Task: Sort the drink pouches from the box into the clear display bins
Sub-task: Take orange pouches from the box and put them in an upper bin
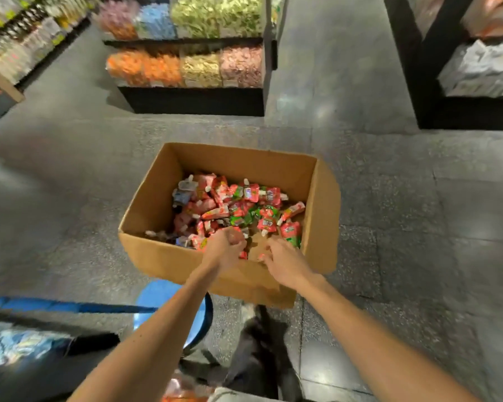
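Head view: the open cardboard box [154,250] is sitting on the floor [389,227] directly in front of the person, so that both arms are reaching into it from above. The drink pouches [244,204], mostly red and green with a few pale ones at the left, are lying in a loose heap across the box bottom. Bare cardboard is showing near the right corner. The left hand [227,246] is working at the near wall, its fingers curled tight around what appear to be one or more drink pouches. The right hand [283,258] is lying just beside it, fingers bent downward onto a red scrap of pouch; blur is hiding whether they are clamped on it. The clear display bins [186,68] are standing well apart on shelving beyond the box and are holding colour-grouped stock, so each handful is likely needing carriage across the aisle. A blue stool [157,297] is standing close to the box.
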